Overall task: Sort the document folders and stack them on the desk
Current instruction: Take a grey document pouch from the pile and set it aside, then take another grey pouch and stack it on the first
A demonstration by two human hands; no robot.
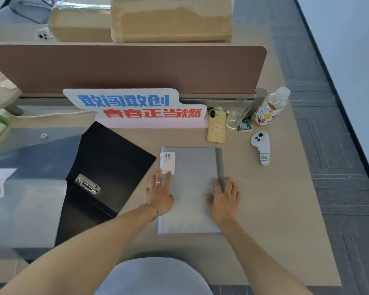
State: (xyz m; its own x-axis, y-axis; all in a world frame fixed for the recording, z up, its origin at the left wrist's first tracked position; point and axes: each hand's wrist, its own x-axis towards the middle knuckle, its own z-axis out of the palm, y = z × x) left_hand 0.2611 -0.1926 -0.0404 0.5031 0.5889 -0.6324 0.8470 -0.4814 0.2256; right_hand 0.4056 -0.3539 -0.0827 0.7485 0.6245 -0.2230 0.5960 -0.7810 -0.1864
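Observation:
A grey pocket folder (191, 167) with a white "20" label lies flat on the desk, right of centre. My left hand (160, 193) rests flat on its left edge, fingers spread. My right hand (223, 199) lies flat on its right side near the spine. Neither hand grips it. A black clip folder (107, 167) lies open to the left, its metal clip showing. Translucent grey plastic folders (34, 167) overlap at the far left, partly under the black one.
A lettered sign (136, 107) leans on the brown divider (126, 67). A yellow phone (216, 128), a glass (235, 116), a tea bottle (271, 107) and a white controller (261, 146) sit at the right. The desk's right edge (311, 188) drops to carpet. Cardboard boxes stand behind.

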